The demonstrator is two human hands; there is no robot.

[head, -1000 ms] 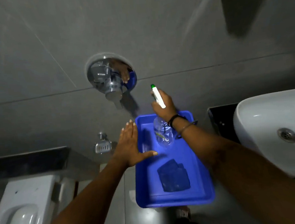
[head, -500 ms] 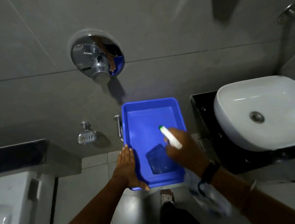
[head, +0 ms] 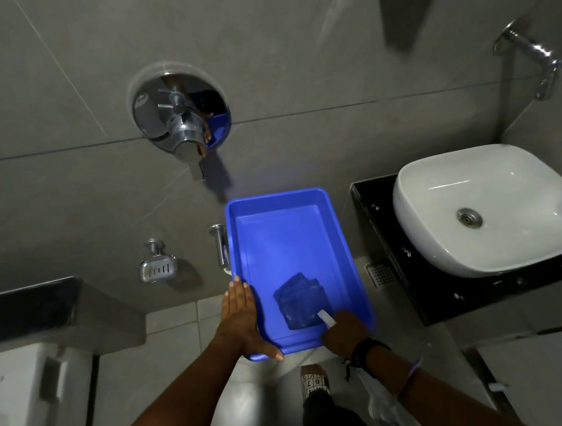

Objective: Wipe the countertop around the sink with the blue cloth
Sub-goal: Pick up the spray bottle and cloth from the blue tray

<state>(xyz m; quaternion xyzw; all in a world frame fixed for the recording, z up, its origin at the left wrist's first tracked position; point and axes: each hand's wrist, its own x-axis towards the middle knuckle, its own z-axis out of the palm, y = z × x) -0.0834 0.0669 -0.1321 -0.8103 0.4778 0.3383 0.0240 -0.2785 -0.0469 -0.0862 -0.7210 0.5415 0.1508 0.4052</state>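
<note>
The folded blue cloth (head: pixel 299 301) lies in the near half of a blue plastic tray (head: pixel 340 241). My left hand (head: pixel 243 318) holds the tray by its near left rim. My right hand (head: pixel 342 331) is at the tray's near right corner, closed around a clear spray bottle (head: pixel 379 404) whose white nozzle points at the cloth; the bottle body hangs under my wrist. The white sink (head: pixel 496 207) sits on a black countertop (head: pixel 415 289) to the right of the tray.
A chrome shower mixer (head: pixel 181 119) juts from the grey tiled wall above the tray. A soap dish (head: pixel 157 267) and a small tap (head: pixel 220 243) are left of the tray. A toilet (head: pixel 21 405) stands at bottom left, a wall spout (head: pixel 530 51) above the sink.
My right hand has pulled the spray bottle out of the tray and down toward me. The tray has come lower and my left hand has slid to its near left corner.
</note>
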